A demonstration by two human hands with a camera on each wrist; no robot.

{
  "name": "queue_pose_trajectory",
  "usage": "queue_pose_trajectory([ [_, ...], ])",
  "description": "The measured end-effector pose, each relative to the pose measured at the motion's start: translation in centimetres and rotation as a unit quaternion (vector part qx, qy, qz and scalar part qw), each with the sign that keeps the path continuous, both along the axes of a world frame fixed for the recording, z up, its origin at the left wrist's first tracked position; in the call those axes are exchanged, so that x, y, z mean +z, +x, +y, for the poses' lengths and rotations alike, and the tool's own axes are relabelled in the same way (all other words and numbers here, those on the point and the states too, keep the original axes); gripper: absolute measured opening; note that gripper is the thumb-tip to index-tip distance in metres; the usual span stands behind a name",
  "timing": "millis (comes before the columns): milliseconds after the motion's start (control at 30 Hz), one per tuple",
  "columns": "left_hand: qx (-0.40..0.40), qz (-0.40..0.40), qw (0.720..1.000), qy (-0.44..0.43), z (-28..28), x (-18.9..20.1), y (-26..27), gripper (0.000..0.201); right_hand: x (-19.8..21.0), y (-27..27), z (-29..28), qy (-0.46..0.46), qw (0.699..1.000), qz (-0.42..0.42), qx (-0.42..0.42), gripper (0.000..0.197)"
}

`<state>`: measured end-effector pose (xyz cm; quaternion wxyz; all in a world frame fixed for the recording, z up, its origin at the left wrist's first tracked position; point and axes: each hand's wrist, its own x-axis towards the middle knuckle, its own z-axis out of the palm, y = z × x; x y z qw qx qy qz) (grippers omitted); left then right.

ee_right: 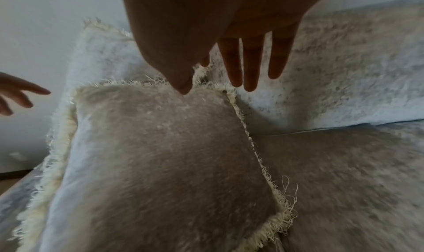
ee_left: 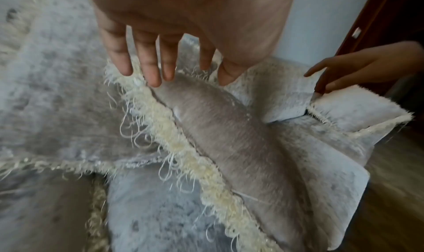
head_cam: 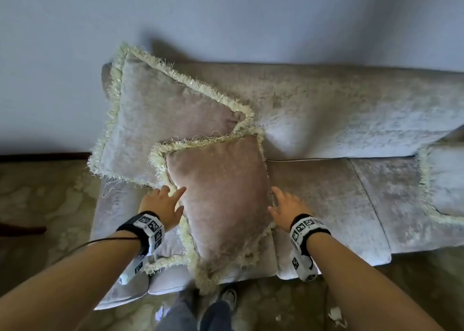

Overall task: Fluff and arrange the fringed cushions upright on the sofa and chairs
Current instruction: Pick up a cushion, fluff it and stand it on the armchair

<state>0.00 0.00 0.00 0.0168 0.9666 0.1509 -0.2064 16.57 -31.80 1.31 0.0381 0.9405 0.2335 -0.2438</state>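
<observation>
Cushions with pale fringe sit on a velvety sofa [head_cam: 326, 109] that fills the middle of the head view. The small cushion [head_cam: 221, 200] lies at centre frame, leaning back on the seat, its lower corner hanging over the front edge of the sofa near the bottom centre. Behind it, toward the upper left of the frame, the large cushion [head_cam: 160, 119] props against the sofa's back and end, tilted, with one corner touching the top fringe of the small one. A third cushion [head_cam: 444, 180] shows only partly at the right edge of the frame. The left hand [head_cam: 163, 207] is spread flat with straight fingers at the small cushion's left side; in the left wrist view its fingertips [ee_left: 153, 78] rest at the fringe along that edge, gripping nothing. The right hand [head_cam: 286, 211] is likewise flat and loose at the cushion's right side, fingers extended, nothing held; whether it quite touches the fabric I cannot tell. Both wrists wear black bands with checkered marker blocks. Below, at bottom centre, dark trouser legs and a shoe [head_cam: 229, 296] stand on a patterned carpet [head_cam: 45, 197].
</observation>
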Motion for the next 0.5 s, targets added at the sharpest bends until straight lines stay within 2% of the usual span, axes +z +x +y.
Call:
queue_pose_trajectory([
  [67, 0.027, 0.045, 0.999, -0.013, -0.4, -1.5, 0.8, 0.068, -1.5, 2.0, 0.2, 0.003, 1.000, 0.021, 0.002, 0.067],
  [233, 0.061, 0.079, 0.994, -0.051, -2.3, -5.9, 2.8, 0.086, -5.7, 6.6, 0.0, 0.002, 0.999, 0.048, -0.011, 0.074],
  [333, 0.102, 0.083, 0.989, -0.061, -3.0, -8.0, 3.4, 0.104, -8.3, 9.0, -0.6, -0.002, 0.998, 0.067, -0.015, 0.077],
  [500, 0.168, 0.101, 0.971, -0.135, -3.4, -10.1, 4.2, 0.132, -13.9, 12.3, -1.8, 0.028, 0.989, 0.146, 0.012, 0.085],
])
